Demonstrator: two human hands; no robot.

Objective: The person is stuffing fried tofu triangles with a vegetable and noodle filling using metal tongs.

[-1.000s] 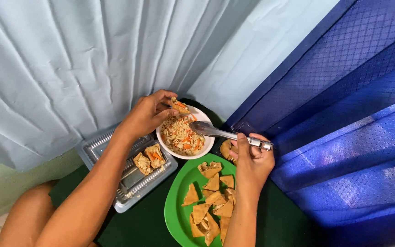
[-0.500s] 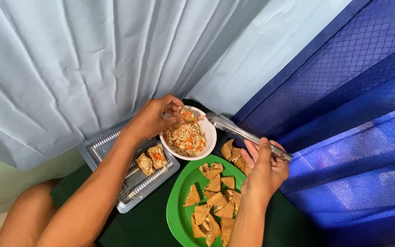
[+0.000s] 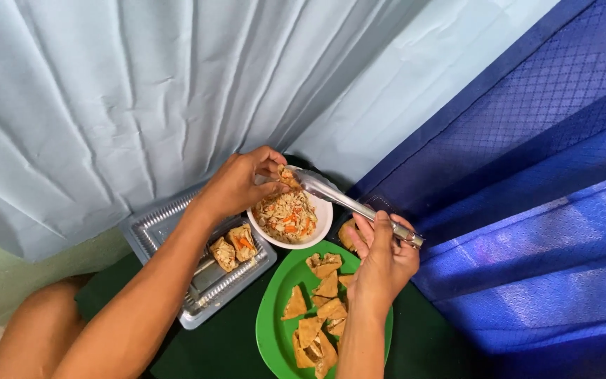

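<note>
Tofu pocket (image 3: 287, 175): light, soft, tearable; left hand (image 3: 240, 184) fingers pinch its edges. Right hand (image 3: 384, 256) squeezes tongs (image 3: 348, 202) over bowl (image 3: 320, 223).

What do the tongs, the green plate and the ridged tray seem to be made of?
Tongs in the right hand: polished metal, judging by the silvery glare. Green plate: likely plastic or melamine, uniform glossy colour. Ridged tray: probably thin clear plastic, translucent with moulded ribs, though foil cannot be ruled out.

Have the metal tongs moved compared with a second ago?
Yes. The tongs in the right hand have swung up. Their tip, earlier low across the white bowl, is now at its far rim, beside the left hand.
</note>
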